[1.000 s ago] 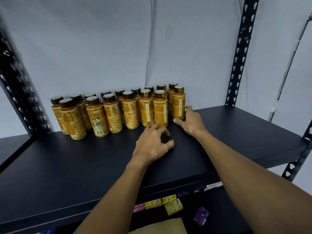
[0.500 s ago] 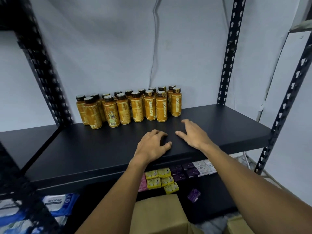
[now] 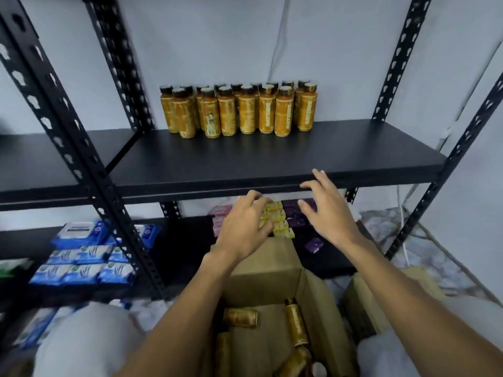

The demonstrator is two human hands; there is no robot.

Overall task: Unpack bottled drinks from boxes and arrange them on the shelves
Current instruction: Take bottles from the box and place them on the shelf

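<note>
1. Right now both hands hang in the air at the front edge of the black shelf, and neither one touches it.
2. Left hand: just below the shelf's front lip, palm down, fingers loosely curled, nothing in them.
3. Right hand: level with that same lip, fingers spread and nearly straight, holding nothing.
4. Up at the back of the shelf, against the wall, the amber bottles stand upright with dark caps, packed tight in two rows, front row touching side to side.
5. Below the shelf and nearer the camera sits an open cardboard box. Inside, more bottles lie on their sides, blurred but the same amber colour.
6. On the level under the shelf: pink packets, yellow packets and purple packets, stacked side by side and partly hidden by the hands.
7. One lone purple packet lies apart from its stack, towards the front on that lower level.
8. Under the shelf's left end, blue packs are piled in layers.
9. Under the right end, a second carton shows, partly hidden by the right arm.
</note>
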